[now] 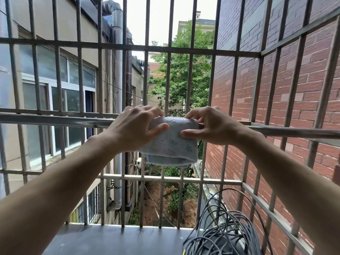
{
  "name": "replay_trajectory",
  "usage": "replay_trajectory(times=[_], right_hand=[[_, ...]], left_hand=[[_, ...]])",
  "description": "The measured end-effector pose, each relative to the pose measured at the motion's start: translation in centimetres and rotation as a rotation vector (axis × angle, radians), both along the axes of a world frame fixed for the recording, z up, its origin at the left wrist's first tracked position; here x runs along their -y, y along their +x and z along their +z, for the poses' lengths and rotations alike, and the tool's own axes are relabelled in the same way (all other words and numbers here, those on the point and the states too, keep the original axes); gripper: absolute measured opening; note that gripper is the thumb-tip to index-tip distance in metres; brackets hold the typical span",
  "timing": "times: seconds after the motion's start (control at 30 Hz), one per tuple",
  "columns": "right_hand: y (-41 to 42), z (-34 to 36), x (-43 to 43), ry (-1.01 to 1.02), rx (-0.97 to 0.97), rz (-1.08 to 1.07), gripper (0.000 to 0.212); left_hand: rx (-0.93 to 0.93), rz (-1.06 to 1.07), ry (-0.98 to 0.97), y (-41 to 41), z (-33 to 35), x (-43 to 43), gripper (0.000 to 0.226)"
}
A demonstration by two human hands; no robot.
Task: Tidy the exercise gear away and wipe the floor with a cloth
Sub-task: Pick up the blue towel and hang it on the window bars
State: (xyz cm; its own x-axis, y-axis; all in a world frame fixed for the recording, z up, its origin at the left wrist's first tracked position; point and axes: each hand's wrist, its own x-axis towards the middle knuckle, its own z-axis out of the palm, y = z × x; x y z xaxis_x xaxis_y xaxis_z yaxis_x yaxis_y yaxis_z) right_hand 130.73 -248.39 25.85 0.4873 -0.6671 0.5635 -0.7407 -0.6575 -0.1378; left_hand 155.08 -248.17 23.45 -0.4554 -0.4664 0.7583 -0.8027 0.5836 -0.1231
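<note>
Fingers (158, 128) of left hand (134, 127), right hand (213, 126) pinch cloth (173, 144) draped over rail (55, 120), fold along rail

I face a cage of grey metal bars (145, 47), vertical members crossed by horizontal ones, closed in front and on my right. A heavier horizontal rail (55, 120) runs across at mid-height. Below me lies a flat grey ledge (110, 240); a coil of dark cable (226, 236) rests on its right end. Beyond the bars, right: a red brick wall (303, 89). Left: a beige building (88, 30) with white-framed windows (60, 100) and a vertical metal duct (117, 70) on its corner. Between them stands a green tree (180, 74) under a pale, overcast sky (158, 19). Lighting: even daylight.
</note>
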Motion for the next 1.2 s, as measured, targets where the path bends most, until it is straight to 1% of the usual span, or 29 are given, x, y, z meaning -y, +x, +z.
replay_trajectory(times=[0.17, 0.33, 0.63, 0.8, 0.9, 1.0, 1.1, 1.2], right_hand=[[0.0, 0.1, -0.2, -0.01, -0.008, -0.001, 0.047], [0.1, 0.2, -0.3, -0.011, -0.015, -0.01, 0.049], [0.0, 0.1, -0.4, -0.007, 0.001, -0.008, 0.051], [0.0, 0.0, -0.9, -0.007, 0.036, -0.022, 0.048], [-0.1, -0.2, -1.1, 0.008, 0.056, -0.026, 0.046], [0.1, -0.4, -1.3, 0.032, 0.038, -0.044, 0.048], [0.3, -0.4, -1.8, 0.014, 0.046, -0.065, 0.05], [0.3, -0.4, -2.4, -0.006, 0.072, -0.071, 0.057]], left_hand=[[0.01, 0.003, 0.002, -0.3, 0.0, 0.0, 0.052], [0.012, 0.011, 0.002, -0.4, 0.1, -0.2, 0.046], [-0.01, 0.019, 0.017, -0.3, -0.2, -0.3, 0.049], [-0.031, 0.023, 0.008, -0.2, -0.2, -0.6, 0.058], [-0.043, 0.025, 0.005, -0.1, -0.2, -0.8, 0.053], [-0.045, 0.032, 0.007, -0.2, -0.4, -1.0, 0.046], [-0.052, 0.035, 0.019, 0.0, -0.4, -1.2, 0.047], [-0.101, 0.017, 0.034, 0.1, -0.5, -1.4, 0.05]])
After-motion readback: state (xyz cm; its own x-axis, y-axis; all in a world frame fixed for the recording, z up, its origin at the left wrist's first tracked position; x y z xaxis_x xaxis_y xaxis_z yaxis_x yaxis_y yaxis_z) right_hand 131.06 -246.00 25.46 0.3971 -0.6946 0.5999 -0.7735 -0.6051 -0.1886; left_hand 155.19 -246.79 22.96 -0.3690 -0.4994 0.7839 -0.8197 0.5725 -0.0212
